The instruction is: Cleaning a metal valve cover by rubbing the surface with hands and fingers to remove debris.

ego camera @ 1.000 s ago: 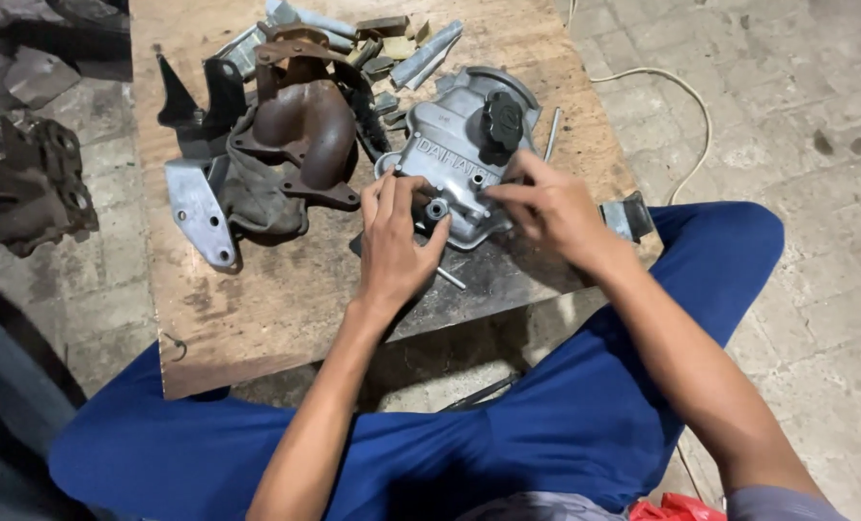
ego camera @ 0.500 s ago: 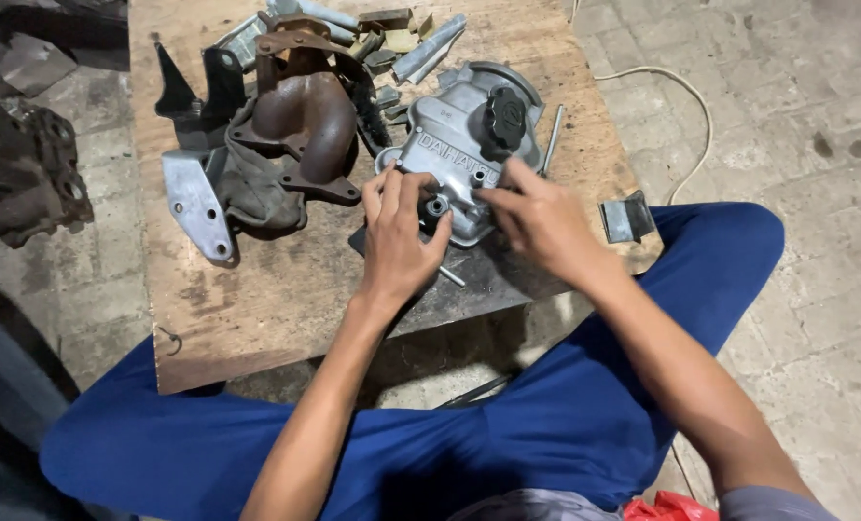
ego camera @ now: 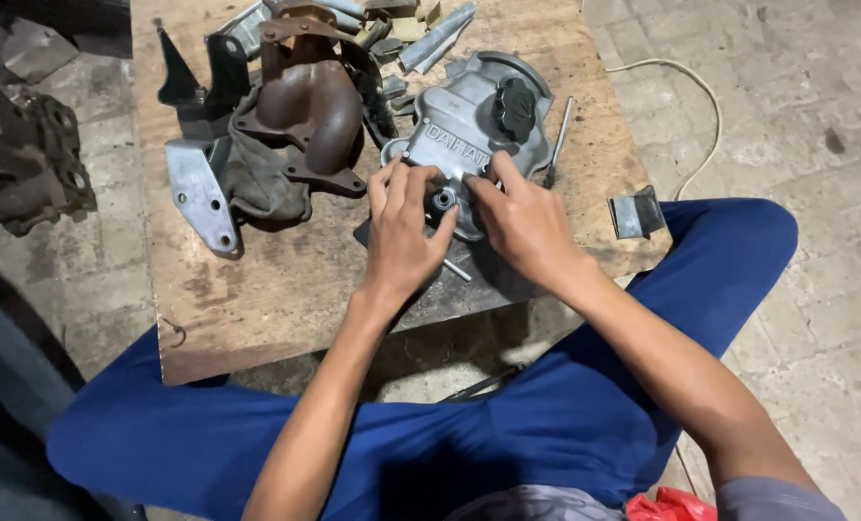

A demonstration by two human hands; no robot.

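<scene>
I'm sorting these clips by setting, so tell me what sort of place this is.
Probably an engine repair workshop, worked at floor level. Both hands, left hand and right hand, rest on a grey metal engine cover lying on a worn wooden board, beside a rusty cast part, above a stained concrete floor.

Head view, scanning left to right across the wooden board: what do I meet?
Flat grey bracket → rusty brown cast part → left hand → right hand, both on the grey engine cover → thin metal rod → small folded metal plate at the board's right edge.
</scene>
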